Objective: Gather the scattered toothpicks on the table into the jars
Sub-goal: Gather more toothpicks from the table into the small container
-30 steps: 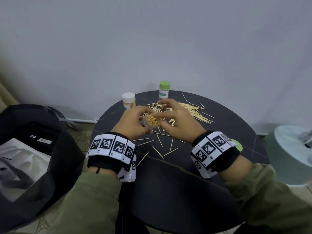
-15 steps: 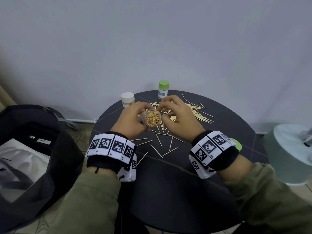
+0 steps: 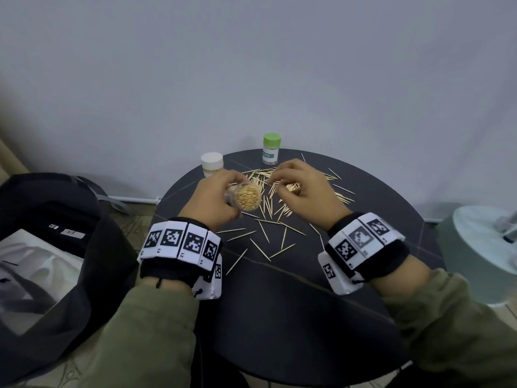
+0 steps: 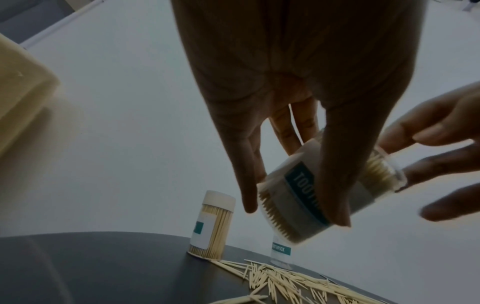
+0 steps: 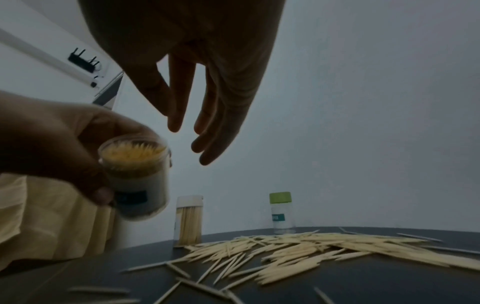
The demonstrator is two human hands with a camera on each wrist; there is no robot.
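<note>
My left hand grips a clear lidless jar packed with toothpicks, tilted with its mouth toward me above the round black table. The same jar lies between thumb and fingers in the left wrist view, and the jar shows in the right wrist view too. My right hand hovers empty over the heap of scattered toothpicks, fingers relaxed and pointing down. Loose toothpicks cover the tabletop. Two capped jars stand at the far edge: white-lidded and green-lidded.
A black bag with a white sheet sits at the left below the table. A pale green round stool stands at the right. A green lid edge peeks beside my right wristband. A wall rises right behind the table.
My right hand has drawn away from the jar's mouth to the right, over the toothpick heap. The left hand has kept the jar and shifted slightly left.
</note>
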